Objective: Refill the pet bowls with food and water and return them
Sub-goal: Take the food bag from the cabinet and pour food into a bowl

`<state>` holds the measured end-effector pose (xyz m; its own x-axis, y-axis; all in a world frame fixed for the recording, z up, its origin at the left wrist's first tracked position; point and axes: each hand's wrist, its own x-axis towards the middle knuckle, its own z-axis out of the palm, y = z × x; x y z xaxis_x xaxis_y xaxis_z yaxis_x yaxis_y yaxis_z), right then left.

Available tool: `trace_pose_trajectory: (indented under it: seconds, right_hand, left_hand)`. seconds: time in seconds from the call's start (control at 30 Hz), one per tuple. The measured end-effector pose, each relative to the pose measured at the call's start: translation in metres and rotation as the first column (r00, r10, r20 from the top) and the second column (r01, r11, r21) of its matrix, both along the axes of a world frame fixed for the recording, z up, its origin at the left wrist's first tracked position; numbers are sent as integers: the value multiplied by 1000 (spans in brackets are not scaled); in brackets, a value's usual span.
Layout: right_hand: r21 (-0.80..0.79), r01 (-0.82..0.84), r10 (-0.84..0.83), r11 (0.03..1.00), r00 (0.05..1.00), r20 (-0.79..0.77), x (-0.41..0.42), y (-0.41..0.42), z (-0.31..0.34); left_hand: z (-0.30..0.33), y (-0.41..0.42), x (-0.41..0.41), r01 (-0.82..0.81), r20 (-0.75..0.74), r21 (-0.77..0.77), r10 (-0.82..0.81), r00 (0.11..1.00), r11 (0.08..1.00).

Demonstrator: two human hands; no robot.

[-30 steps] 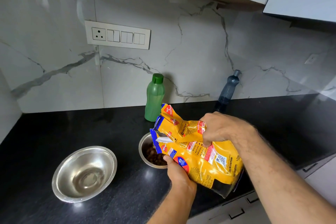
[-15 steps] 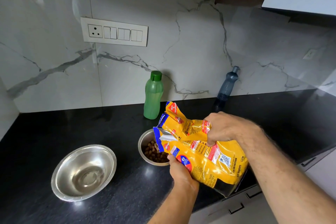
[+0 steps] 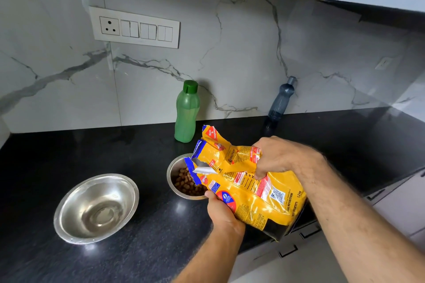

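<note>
A yellow pet food bag (image 3: 257, 193) is tilted with its torn blue-edged mouth over a small steel bowl (image 3: 177, 165) that holds brown kibble (image 3: 186, 185). My left hand (image 3: 222, 212) grips the bag from below near its mouth. My right hand (image 3: 278, 157) pinches the bag's top from above. A larger steel bowl (image 3: 96, 208) sits to the left on the black counter (image 3: 149, 236), apart from both hands, with nothing visible in it. The small bowl's right side is hidden by the bag.
A green bottle (image 3: 186, 112) stands just behind the small bowl, and a dark grey bottle (image 3: 281, 100) leans at the marble wall. A switch panel (image 3: 134, 27) is on the wall. Cabinet drawers (image 3: 287, 253) lie below the counter's front edge at the right.
The bag stays tilted over the small bowl in both hands, and more kibble shows in the bowl now. The view has shifted slightly; the large bowl has not moved.
</note>
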<state>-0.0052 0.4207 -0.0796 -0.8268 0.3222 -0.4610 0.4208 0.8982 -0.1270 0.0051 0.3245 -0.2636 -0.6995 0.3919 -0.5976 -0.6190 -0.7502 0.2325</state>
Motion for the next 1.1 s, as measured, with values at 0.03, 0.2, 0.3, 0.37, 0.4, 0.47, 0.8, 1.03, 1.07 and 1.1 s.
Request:
trace_pose_trajectory:
  seconds: [0.03, 0.2, 0.3, 0.37, 0.4, 0.47, 0.8, 1.03, 1.07, 1.1]
  right_hand:
    - [-2, -4, 4, 1000, 1000, -3, 0, 0, 0]
    - [0, -15, 15, 1000, 1000, -8, -3, 0, -2]
    - [6, -25, 25, 1000, 1000, -2, -6, -1, -3]
    - [11, -31, 31, 999, 1000, -3, -10, -2, -4]
    - [13, -35, 35, 999, 999, -5, -11, -3, -4]
    - [13, -42, 42, 999, 999, -8, -16, -6, -3]
    - [27, -45, 46, 999, 999, -4, -26, -8, -1]
    - [61, -42, 42, 997, 999, 2, -27, -6, -3]
    - [65, -41, 41, 997, 999, 7, -27, -6, -2]
    - [70, -40, 39, 997, 999, 11, -26, -6, -2]
  left_hand:
    - [0, 0, 0, -3, 3, 0, 3, 1000, 1000]
    - [-1, -1, -3, -20, 24, -8, 20, 1000, 1000]
    - [-1, -2, -5, -39, 43, -31, 40, 998, 999]
    - [0, -2, -7, -51, 53, -46, 54, 997, 998]
    - [0, -3, -8, -55, 61, -54, 58, 996, 997]
    - [-1, -4, -12, -60, 78, -64, 64, 995, 996]
    - [-4, -2, -23, -5, 133, -119, 21, 991, 993]
    - [1, -1, -20, -17, 73, -52, 21, 997, 998]
    - [2, -1, -19, -14, 65, -39, 16, 998, 999]
    - [3, -2, -18, -8, 62, -28, 10, 998, 1000]
